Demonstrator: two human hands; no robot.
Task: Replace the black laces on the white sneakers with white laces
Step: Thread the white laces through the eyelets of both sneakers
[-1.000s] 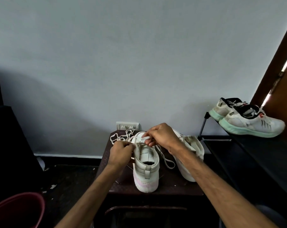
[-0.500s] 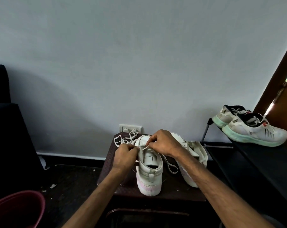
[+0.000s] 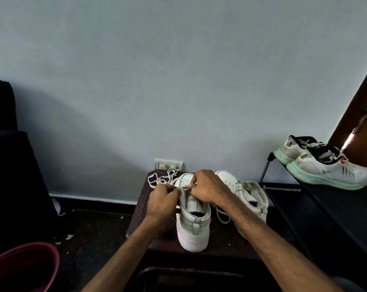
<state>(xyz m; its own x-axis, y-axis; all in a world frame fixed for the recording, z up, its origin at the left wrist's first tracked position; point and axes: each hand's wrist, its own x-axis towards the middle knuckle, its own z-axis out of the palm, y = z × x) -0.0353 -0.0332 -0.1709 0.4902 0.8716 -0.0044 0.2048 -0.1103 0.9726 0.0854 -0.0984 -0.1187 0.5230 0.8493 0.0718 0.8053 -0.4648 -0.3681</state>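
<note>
Two white high-top sneakers stand on a dark brown stool (image 3: pixel 224 243), heels toward me. The left sneaker (image 3: pixel 194 224) has a pink heel sole. My left hand (image 3: pixel 162 200) grips its upper left edge with curled fingers. My right hand (image 3: pixel 205 189) pinches the tip of a white lace (image 3: pixel 185 188) at the top eyelets. More of the white lace (image 3: pixel 157 179) lies coiled behind the shoe, and a loop (image 3: pixel 221 217) hangs on its right. The right sneaker (image 3: pixel 248 199) stands untouched. No black lace is visible.
A black shoe rack (image 3: pixel 326 199) at the right carries a pair of white trainers (image 3: pixel 326 165) with mint soles. A wall socket (image 3: pixel 168 164) sits behind the stool. A maroon bucket (image 3: pixel 20 268) stands at the lower left, beside dark furniture (image 3: pixel 7 165).
Both hands have come closer together at the top of the left sneaker. My right hand now pinches the lace tip right by my left fingers.
</note>
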